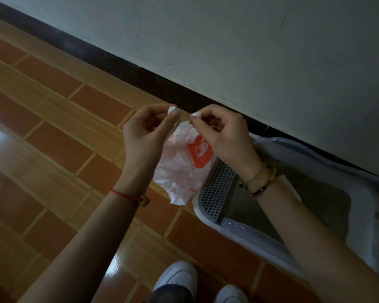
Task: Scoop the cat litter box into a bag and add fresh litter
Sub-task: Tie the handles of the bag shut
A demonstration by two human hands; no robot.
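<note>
Two pinches carry everything in the head view. My left grip (148, 132) has thumb and forefinger closed on one twisted top corner of the white plastic bag (184, 165) with its orange print. My right grip (222, 133) pinches the other corner the same way, and the remaining fingers of each are loosely curled. The two corners sit near each other and almost level, so the bag's mouth looks barely parted. The bag hangs crumpled and slack between my wrists, clear of the tiled floor (64, 149). It looks empty to me, so I judge that scooping has not begun.

The litter box (204, 215) lies below and to the right of the bag. Its long axis runs along the dark skirting board (118, 65) at the foot of the wall. Its perforated step (217, 189) is at the end nearest the bag, with grey litter (328, 204) beyond. My right grip is the nearer one to the box, and that forearm crosses over it. Next, I think, the corners need drawing apart to open the mouth. I see no scoop.
</note>
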